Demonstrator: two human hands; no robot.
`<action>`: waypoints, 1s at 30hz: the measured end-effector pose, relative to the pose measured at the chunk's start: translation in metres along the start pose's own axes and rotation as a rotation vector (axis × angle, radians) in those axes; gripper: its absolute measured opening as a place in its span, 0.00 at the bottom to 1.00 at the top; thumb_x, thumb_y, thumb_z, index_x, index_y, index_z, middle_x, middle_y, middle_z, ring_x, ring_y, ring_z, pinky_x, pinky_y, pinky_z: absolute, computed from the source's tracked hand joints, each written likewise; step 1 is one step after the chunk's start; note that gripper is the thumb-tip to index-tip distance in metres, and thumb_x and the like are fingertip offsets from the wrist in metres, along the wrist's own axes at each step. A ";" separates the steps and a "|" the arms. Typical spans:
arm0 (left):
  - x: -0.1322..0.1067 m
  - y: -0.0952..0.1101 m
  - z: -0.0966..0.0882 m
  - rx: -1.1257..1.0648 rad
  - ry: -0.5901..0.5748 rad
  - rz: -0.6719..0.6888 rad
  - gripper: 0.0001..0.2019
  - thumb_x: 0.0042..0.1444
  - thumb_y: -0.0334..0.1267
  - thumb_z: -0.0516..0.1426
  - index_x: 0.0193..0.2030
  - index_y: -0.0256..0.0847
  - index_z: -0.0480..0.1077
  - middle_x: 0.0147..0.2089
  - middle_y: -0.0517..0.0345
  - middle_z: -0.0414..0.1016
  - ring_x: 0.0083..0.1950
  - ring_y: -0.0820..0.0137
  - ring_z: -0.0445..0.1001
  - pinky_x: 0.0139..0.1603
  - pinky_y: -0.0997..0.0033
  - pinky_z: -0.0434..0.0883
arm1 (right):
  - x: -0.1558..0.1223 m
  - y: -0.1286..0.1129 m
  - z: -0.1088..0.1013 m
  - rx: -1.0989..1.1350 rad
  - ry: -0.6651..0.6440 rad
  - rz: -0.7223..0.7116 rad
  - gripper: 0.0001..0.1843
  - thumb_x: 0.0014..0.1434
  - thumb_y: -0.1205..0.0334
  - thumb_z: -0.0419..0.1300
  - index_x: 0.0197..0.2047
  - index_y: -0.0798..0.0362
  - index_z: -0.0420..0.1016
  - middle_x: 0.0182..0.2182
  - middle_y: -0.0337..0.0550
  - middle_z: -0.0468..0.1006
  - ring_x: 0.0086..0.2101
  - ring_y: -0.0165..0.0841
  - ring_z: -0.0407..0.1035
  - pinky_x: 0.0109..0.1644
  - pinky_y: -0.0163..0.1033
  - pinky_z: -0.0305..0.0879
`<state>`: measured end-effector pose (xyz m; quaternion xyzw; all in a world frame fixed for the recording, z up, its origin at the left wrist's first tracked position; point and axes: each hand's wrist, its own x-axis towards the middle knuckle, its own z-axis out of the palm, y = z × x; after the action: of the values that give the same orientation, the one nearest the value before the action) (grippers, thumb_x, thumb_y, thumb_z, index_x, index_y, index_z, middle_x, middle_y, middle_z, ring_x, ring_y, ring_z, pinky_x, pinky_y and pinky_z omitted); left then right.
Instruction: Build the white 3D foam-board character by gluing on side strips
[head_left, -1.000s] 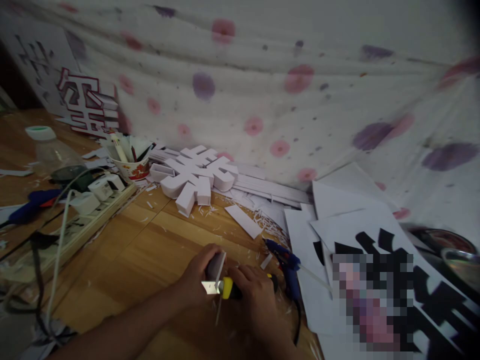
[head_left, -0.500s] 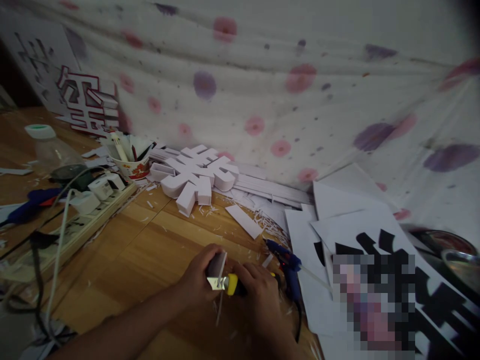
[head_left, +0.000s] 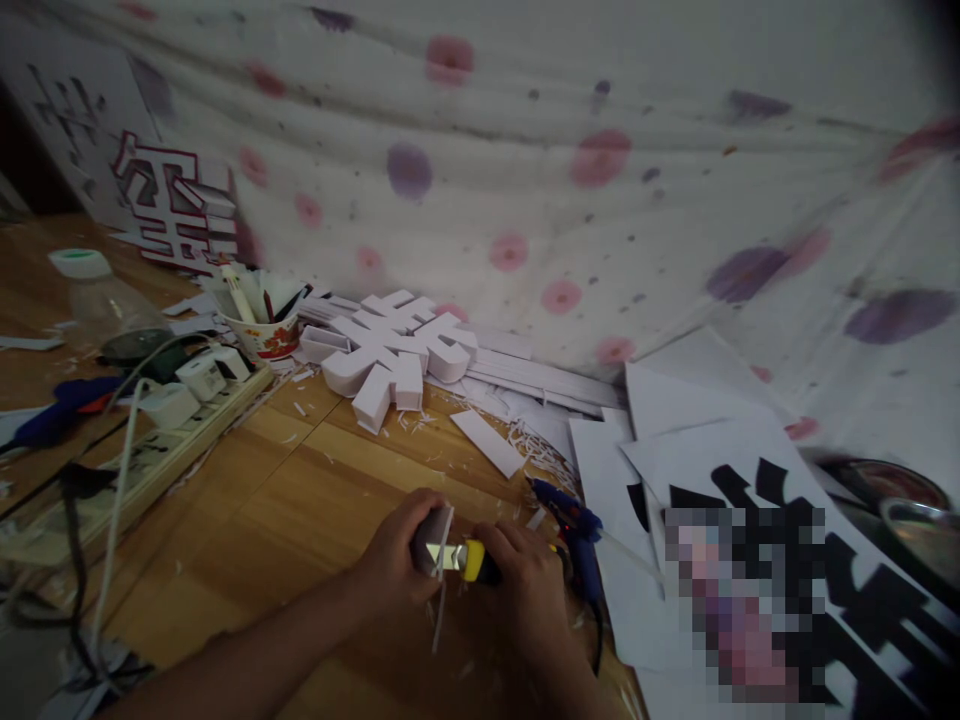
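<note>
My left hand is closed around a small piece of board, dark on the side facing me, with a pale edge. In my right hand is a yellow and black utility knife. Its metal blade points left and lies against the edge of the piece. A thin white strip hangs down below the blade. Both hands are above the wooden table. Just right of my right hand lies a blue glue gun; my fingers hide part of the knife's handle.
A white built-up character lies at the back, beside a paper cup of pens. A power strip with plugs and cords runs along the left. White sheets with black shapes cover the right. A flat white strip and shavings lie between.
My right hand and the utility knife have shifted slightly right and up along the piece. My left hand stays almost in place, still holding it.
</note>
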<state>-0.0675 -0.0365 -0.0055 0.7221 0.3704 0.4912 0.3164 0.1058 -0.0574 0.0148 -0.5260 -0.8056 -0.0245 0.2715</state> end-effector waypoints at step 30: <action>-0.007 -0.001 -0.001 0.015 -0.068 0.033 0.25 0.35 0.25 0.53 0.44 0.44 0.60 0.37 0.59 0.66 0.36 0.70 0.67 0.36 0.70 0.68 | 0.002 0.005 -0.003 0.007 0.031 0.022 0.09 0.43 0.68 0.59 0.31 0.49 0.72 0.24 0.36 0.74 0.25 0.33 0.67 0.29 0.35 0.50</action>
<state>-0.0701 -0.0419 -0.0089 0.7467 0.3511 0.4686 0.3154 0.1103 -0.0548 0.0165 -0.5335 -0.7955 -0.0268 0.2860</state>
